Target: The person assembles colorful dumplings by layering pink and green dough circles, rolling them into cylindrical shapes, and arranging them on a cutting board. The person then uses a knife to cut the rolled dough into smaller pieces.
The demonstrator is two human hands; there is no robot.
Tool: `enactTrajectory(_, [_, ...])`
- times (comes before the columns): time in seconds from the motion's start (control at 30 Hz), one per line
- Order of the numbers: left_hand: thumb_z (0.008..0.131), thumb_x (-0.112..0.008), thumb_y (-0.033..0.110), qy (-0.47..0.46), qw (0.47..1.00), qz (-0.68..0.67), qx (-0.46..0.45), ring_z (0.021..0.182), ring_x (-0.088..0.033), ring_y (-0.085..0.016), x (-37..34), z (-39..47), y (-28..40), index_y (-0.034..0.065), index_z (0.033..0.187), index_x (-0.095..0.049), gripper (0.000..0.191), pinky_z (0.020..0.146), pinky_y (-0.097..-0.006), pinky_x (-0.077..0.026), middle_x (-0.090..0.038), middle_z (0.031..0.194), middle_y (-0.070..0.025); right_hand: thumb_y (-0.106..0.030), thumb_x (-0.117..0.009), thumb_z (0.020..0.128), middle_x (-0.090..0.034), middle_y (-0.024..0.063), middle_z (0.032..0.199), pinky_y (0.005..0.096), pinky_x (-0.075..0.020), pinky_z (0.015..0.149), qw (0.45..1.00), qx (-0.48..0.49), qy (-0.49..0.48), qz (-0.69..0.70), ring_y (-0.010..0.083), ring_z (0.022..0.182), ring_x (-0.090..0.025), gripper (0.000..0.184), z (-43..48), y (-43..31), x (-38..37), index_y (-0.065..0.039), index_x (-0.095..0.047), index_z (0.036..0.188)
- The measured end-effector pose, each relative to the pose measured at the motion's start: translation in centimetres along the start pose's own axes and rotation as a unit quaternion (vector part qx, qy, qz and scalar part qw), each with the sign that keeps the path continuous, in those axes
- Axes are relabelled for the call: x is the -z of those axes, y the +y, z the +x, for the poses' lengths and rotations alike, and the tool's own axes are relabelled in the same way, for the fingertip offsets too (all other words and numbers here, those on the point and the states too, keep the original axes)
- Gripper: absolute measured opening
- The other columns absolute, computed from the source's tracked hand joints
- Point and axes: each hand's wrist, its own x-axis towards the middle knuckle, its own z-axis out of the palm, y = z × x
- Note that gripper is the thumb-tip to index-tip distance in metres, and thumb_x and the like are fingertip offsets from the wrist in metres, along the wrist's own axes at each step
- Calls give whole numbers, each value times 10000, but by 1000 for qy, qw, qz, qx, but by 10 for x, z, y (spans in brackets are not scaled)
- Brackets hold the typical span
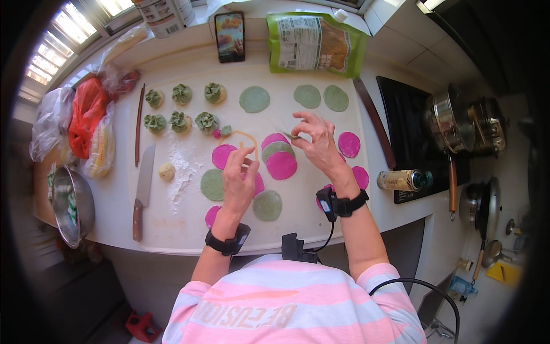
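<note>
My right hand point(317, 139) pinches a green dough piece point(293, 135), seen nearly edge-on, between thumb and fingers. Just below it, an overlapping row of a pink, a green and a pink dough round point(281, 166) lies on the pale mat point(184, 232). My left hand point(239, 180) hovers over more rounds, its fingers loosely apart and nothing visible in them. Around it are a pink round point(223, 155), a green round point(212, 185) and another green round point(267, 205). Farther up lie a single green round point(254, 99) and a pair of green rounds point(307, 96).
Several pleated green dough buns point(207, 123) stand at upper left. A yellowish filling ball point(166, 171), scattered flour point(182, 172) and a kitchen knife point(144, 193) lie below them. A phone point(230, 36) leans behind. Rightward are a wooden strip point(374, 122), spray can point(399, 180) and cooktop point(399, 112).
</note>
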Motion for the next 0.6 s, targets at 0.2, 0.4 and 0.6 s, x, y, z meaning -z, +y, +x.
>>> enactTrajectory(0.2, [815,-701,45,-125,985,-82,82,705,-645,-189,-12,-9,-5,22,1040,-687,227,634,-283,-519,-670,887,-82,-2,-639,787,-643,27,821,251,-485,717,919,-234,-243,203,85,786,-584,153,-38,-38,14,24,-648,937])
enactTrajectory(0.4, [822,-673,61,-94,989,-5,117,696,-667,-253,-27,-17,-24,-20,936,-673,140,664,-348,-516,-683,801,-150,-3,-633,761,-662,110,792,307,-504,685,921,-325,-88,194,164,715,-616,170,-62,-24,-17,24,-649,928])
enactTrajectory(0.6, [824,-653,44,-73,993,82,42,823,-660,-334,-33,-3,-32,-21,949,-643,142,725,-401,-509,-667,880,-187,-36,-666,759,-646,34,762,271,-492,603,947,-290,-49,132,106,666,-585,165,-68,-7,-33,18,-649,914])
